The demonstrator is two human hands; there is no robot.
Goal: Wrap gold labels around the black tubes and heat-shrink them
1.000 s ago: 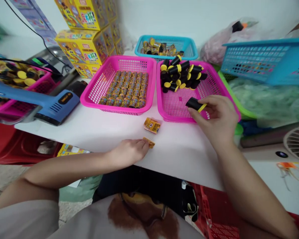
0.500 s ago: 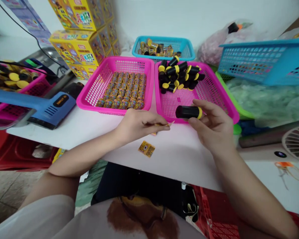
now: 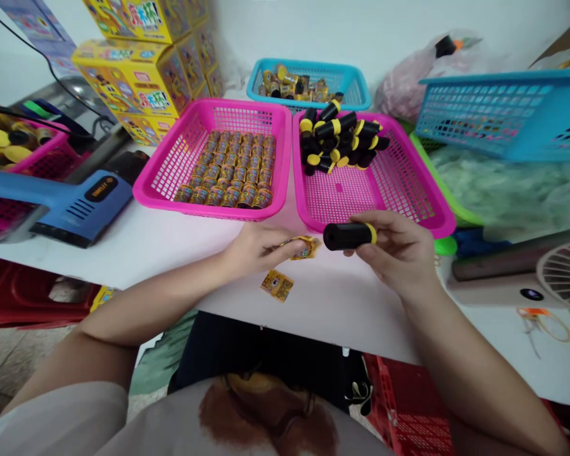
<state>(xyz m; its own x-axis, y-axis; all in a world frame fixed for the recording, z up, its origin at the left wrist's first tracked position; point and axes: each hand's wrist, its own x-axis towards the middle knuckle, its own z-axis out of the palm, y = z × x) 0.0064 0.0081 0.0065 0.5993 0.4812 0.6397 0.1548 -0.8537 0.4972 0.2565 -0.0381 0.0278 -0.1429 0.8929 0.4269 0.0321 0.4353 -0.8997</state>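
My left hand (image 3: 261, 250) pinches a small yellow printed paper label (image 3: 305, 247) at its fingertips, just in front of the pink baskets. My right hand (image 3: 394, 250) grips a black cylinder with a yellow end (image 3: 349, 235), which lies across the fingers. Between my hands, a second yellow label (image 3: 277, 285) lies flat on the white table (image 3: 180, 253). Behind my right hand, a pink mesh basket (image 3: 408, 190) holds a heap of similar black cylinders (image 3: 339, 139). Rows of small gold canisters (image 3: 225, 174) stand in the left pink basket (image 3: 171, 164).
A blue heat gun (image 3: 71, 202) lies at the table's left, beside a pink basket of yellow-and-black parts (image 3: 42, 152). A blue basket of canisters (image 3: 308, 79) and stacked yellow boxes (image 3: 133, 76) stand behind. A tilted blue basket (image 3: 498, 114) sits to the right.
My left hand has moved right with the label now spread at its fingertips. My right hand has turned the cylinder more level. The view has tilted slightly.
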